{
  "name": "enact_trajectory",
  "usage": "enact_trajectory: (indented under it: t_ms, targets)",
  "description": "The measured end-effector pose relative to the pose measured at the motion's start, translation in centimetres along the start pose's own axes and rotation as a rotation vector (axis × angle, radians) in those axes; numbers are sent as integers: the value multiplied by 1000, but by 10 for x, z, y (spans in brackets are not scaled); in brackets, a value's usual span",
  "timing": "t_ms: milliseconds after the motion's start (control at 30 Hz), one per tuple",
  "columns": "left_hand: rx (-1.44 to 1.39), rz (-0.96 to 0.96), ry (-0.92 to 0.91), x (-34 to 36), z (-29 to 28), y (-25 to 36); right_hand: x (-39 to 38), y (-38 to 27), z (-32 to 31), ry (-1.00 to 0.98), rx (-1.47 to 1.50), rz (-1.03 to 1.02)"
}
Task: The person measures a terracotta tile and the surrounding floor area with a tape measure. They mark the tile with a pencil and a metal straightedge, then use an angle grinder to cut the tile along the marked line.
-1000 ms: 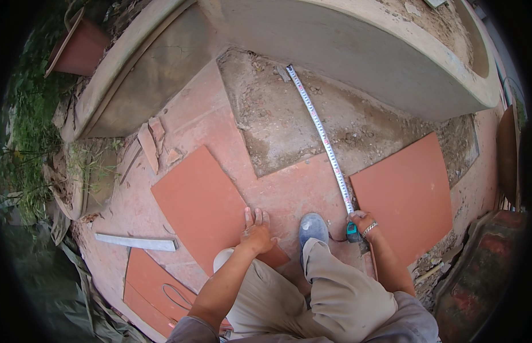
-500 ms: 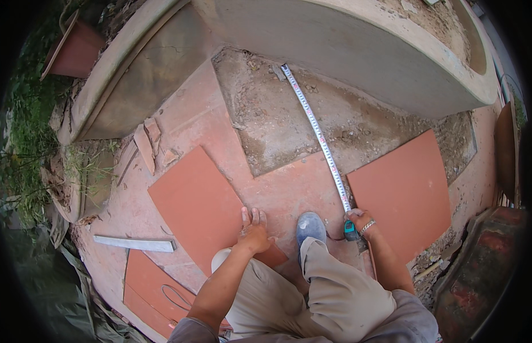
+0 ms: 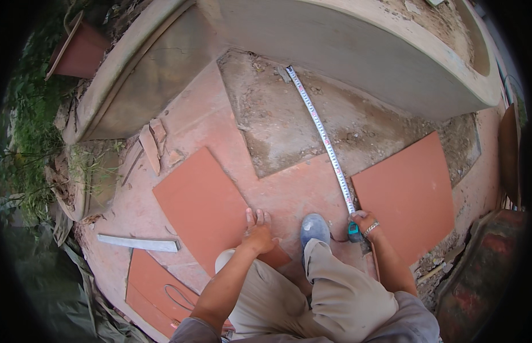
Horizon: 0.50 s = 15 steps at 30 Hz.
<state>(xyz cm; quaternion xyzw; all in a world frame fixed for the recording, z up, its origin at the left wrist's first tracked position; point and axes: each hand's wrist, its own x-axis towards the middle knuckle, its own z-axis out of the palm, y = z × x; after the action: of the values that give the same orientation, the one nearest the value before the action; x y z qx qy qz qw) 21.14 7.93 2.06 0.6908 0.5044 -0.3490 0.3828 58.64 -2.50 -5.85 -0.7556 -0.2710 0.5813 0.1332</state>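
My right hand point(image 3: 363, 223) grips a teal tape measure point(image 3: 353, 231). Its white blade point(image 3: 321, 132) stretches out across a patch of bare, gritty base point(image 3: 283, 126) to near the low concrete wall, beside the left edge of a terracotta tile point(image 3: 406, 200). My left hand point(image 3: 258, 231) rests, fingers apart, on the right edge of another terracotta tile point(image 3: 200, 200). Between my hands my shoe point(image 3: 316, 227) stands on the pinkish old floor point(image 3: 286, 197).
A curved concrete wall point(image 3: 346, 51) bounds the far side. At left lie a metal bar point(image 3: 135, 243), broken pieces point(image 3: 151, 146) and more tile point(image 3: 149, 286), near plants and a pot point(image 3: 80, 48). A dark, rusty object point(image 3: 472, 274) is at lower right.
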Motion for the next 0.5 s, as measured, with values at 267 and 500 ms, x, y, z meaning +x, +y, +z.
enact_trajectory:
  t_ms: [267, 500]
  targets:
    - [59, 20, -5, 4, 2, 0, -3, -3, -2, -1, 11, 23]
    - [52, 36, 3, 8, 11, -6, 1, 2, -1, -1, -1, 21]
